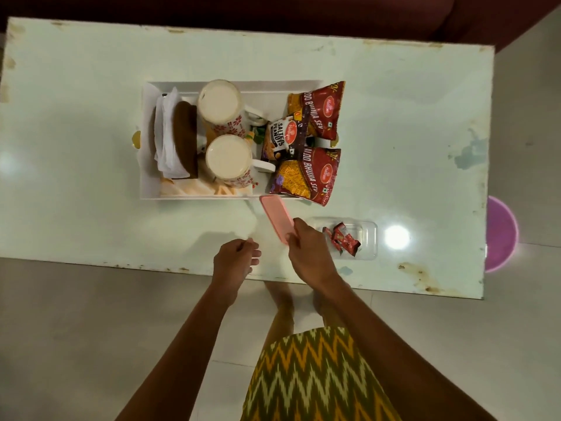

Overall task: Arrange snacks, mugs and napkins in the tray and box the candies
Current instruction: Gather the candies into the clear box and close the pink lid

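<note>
Right hand [305,247] is gripping pink lid [277,216] by its near end, lid tilting up just left of clear candy box [368,238] holding red candies [341,240]. Left hand [235,258] is hovering loosely curled, grasping nothing. White tray [150,189] beyond is holding mugs [219,101], napkins [166,133], snack packets [318,109].

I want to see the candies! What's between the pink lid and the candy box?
Only the right hand, gripping the pink lid, sits between it and the clear candy box in the head view.
</note>
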